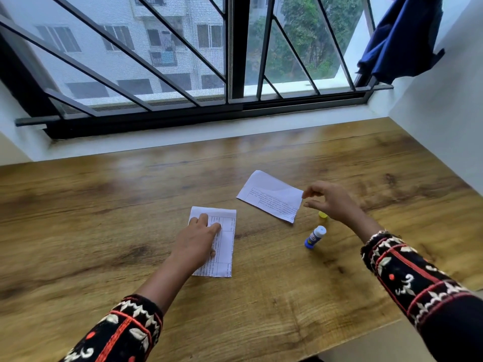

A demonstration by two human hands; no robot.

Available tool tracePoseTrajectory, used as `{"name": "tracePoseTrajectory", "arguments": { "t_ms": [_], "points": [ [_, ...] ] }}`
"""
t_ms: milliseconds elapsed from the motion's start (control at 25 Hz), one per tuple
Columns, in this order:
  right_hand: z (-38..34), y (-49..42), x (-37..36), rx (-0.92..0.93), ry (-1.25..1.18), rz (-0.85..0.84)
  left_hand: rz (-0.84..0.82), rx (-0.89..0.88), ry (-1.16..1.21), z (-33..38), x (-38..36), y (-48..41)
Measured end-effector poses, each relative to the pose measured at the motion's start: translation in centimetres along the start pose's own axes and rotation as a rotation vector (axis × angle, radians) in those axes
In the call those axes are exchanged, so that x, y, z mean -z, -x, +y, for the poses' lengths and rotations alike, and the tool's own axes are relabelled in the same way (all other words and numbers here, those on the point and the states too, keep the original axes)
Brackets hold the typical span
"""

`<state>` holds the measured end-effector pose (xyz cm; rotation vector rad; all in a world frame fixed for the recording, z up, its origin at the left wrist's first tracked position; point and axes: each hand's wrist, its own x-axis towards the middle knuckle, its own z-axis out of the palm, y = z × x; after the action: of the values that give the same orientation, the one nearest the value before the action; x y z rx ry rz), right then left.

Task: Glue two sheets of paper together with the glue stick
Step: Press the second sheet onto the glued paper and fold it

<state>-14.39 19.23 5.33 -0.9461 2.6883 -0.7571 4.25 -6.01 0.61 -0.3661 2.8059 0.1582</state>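
Left hand (198, 241) presses flat on the near sheet (226, 244), fingers straight. Right hand (332, 202), loosely curled and holding nothing, is just beside the far sheet's (269, 195) right corner. That sheet lies slanted, up and right. Glue stick (315, 236) stands near the right hand.

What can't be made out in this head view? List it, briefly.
All in the head view:
- Print on the near sheet and the far sheet: too small and blurred to read. The left hand also covers part of the near sheet.
- Yellow cap: mostly hidden behind the right hand.
- Whether that hand's grip actually pinches the far sheet's corner: too blurred to tell.
- Glue stick label: too small to read.
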Motion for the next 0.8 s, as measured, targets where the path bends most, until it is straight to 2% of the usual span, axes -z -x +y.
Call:
{"name": "tracePoseTrajectory", "arguments": {
  "t_ms": [160, 240, 320, 400, 800],
  "points": [
    [-3.4, -3.1, -0.9, 0.090, 0.369, -0.347, 0.008, -0.001, -0.003, 0.1, 0.2, 0.0],
    [-5.1, -4.1, -2.6, 0.095, 0.557, -0.406, 0.010, 0.006, 0.001, 0.1, 0.2, 0.1],
    [-6.6, -4.4, -4.5, 0.118, 0.665, -0.341, 0.007, 0.011, 0.006, 0.2, 0.3, 0.1],
    [-7.6, -4.5, -6.0, 0.117, 0.671, -0.274, 0.007, 0.014, 0.006, 0.2, 0.3, 0.1],
    [-9.1, -4.2, -8.7, 0.084, 0.660, -0.186, 0.016, 0.031, 0.022, 0.5, 0.6, 0.5]
  ]
}}
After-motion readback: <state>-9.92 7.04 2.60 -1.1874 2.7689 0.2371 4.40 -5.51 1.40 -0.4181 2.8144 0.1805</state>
